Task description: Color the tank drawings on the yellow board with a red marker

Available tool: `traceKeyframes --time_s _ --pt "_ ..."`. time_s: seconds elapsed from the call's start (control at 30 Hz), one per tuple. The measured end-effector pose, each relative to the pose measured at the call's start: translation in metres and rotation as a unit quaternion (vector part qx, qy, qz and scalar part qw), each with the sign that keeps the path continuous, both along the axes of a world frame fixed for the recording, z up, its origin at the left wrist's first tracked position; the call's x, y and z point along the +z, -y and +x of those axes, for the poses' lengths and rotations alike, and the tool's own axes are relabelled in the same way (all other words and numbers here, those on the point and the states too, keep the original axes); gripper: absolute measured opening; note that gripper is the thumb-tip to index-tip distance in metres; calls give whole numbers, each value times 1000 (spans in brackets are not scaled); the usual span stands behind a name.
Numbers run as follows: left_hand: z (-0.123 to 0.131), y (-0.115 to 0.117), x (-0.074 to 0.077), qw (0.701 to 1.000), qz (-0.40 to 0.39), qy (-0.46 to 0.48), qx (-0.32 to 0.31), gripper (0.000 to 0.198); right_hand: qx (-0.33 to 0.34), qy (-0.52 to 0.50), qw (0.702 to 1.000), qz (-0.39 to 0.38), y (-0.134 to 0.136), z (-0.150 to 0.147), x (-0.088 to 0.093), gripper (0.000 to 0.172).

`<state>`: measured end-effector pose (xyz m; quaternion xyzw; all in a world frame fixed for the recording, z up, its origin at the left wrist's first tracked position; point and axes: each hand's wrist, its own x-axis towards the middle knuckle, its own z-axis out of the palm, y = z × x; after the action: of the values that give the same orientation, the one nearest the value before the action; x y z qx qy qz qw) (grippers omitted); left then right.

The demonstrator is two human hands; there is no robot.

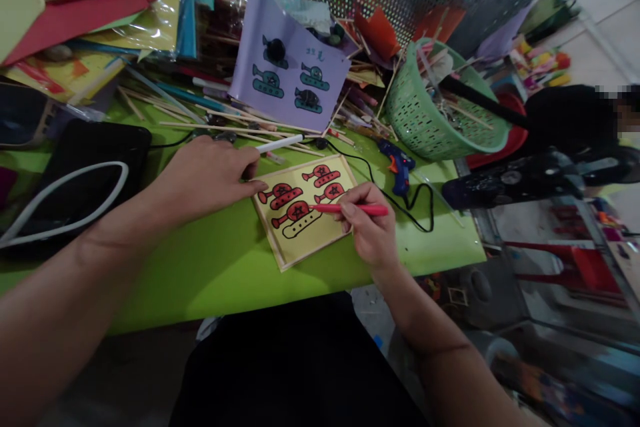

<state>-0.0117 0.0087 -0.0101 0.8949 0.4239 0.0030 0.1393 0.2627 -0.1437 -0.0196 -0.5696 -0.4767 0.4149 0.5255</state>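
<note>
My right hand [373, 227] is closed around a red marker [357, 209], its tip down on the drawing. The drawing is a yellow card [313, 233] with a pale wooden border, lying flat on the green tabletop. It shows several black-outlined tank shapes with stars, mostly coloured red; the nearest has an uncoloured lower part. My left hand [215, 170] has its fingers curled at the card's upper left, the thumb touching the border. A white marker [283, 143] sticks out from those fingers; its other end is hidden.
Behind the card, a purple sheet [290, 67] with green tanks leans over thin sticks. A blue glue gun [397, 167] with black cord lies at right, near a green basket [440, 113] of tools. A black pouch [95, 173] lies left. Another person's dark sleeve [565, 120] appears far right.
</note>
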Motion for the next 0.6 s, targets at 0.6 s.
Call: traceKeyframes --time_s 0.6 --pt "1 4 4 999 -8 33 26 28 -56 -74 995 -18 43 22 -10 29"
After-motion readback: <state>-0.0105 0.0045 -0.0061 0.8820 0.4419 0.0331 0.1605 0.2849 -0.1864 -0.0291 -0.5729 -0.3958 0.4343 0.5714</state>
